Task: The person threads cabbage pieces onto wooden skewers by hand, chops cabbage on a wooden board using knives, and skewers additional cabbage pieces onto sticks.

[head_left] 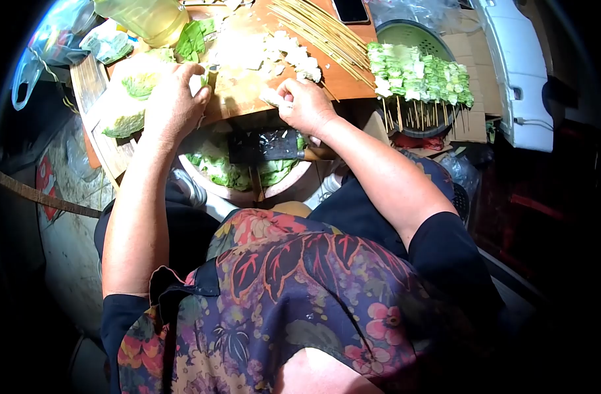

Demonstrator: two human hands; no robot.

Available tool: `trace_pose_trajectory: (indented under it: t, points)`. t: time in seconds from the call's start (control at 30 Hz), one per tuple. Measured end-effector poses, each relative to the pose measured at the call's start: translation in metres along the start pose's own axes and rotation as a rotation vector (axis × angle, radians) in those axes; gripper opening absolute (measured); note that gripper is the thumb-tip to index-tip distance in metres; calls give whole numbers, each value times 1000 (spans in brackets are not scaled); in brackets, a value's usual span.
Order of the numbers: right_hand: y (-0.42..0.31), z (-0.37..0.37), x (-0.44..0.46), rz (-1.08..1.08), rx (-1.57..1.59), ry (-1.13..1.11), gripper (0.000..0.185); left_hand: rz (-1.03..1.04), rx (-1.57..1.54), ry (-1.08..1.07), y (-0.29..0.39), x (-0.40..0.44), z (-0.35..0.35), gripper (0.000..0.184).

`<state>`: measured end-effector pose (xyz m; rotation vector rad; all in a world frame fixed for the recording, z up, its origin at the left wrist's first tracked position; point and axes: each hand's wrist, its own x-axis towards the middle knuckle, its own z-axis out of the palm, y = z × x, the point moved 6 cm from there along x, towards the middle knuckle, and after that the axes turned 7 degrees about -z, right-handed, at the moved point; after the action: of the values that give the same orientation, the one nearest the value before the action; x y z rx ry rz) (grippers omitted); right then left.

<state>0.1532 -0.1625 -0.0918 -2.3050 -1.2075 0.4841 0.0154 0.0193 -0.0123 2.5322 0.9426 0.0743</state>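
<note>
Over the left part of the wooden table (pixel 238 104), my left hand (pixel 177 98) is closed with its fingers pinched round something I cannot make out, beside a pale green cabbage (pixel 126 115). My right hand (pixel 303 105) pinches a small whitish leaf piece (pixel 271 97) near the table's front edge. Just beyond it lies a skewer threaded with pale leaf pieces (pixel 294 56). Below both hands, a dark cleaver (pixel 264 145) rests across a basin (pixel 188 172) of cabbage leaves (pixel 221 172).
Loose bamboo skewers (pixel 320 33) lie at the back near a phone (pixel 351 10). Filled leaf skewers (pixel 422 75) rest on a round basket (pixel 405 29) at the right. Plastic bags (pixel 47 43) and a yellowish container (pixel 146 20) stand back left; white foam (pixel 518 72) is far right.
</note>
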Motion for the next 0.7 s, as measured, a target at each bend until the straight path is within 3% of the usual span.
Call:
trace_pose_trajectory:
  t: [0.07, 0.2, 0.4, 0.7]
  points:
    - [-4, 0, -1, -121, 12, -3, 14, -29, 69, 134, -9, 2, -7, 33]
    - [-7, 0, -5, -121, 35, -39, 15, -151, 256, 131, -25, 4, -17, 41]
    - [-3, 0, -5, -120, 107, -83, 16, -272, 288, -25, -42, 5, -5, 49]
    - [7, 3, -32, 11, -138, -573, 27, -295, 314, -88, -75, 8, 10, 52]
